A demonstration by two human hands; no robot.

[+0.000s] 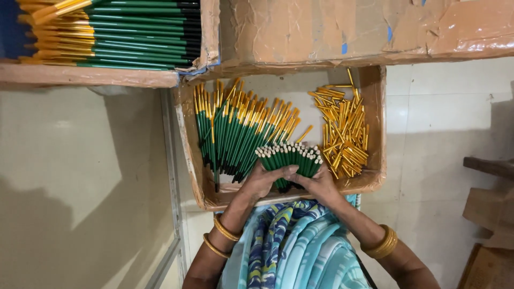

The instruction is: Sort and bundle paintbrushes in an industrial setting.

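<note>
Both my hands clasp a fanned bundle of green pens [289, 159] with white tips, held over the near edge of a shallow cardboard tray [188, 155]. My left hand [263, 180] wraps the bundle's left side and my right hand [317, 184] its right side. Inside the tray lies a large heap of green pens with gold caps [241, 131] on the left. A pile of loose gold caps [344, 134] fills the tray's right part. Gold bangles ring both my wrists.
A second cardboard box [107, 75] at the top left holds several stacked green pens with gold caps [118, 32]. A worn cardboard flap [342, 32] spans the top. Pale tiled floor lies to the right, with wooden pieces [490, 206] at the right edge.
</note>
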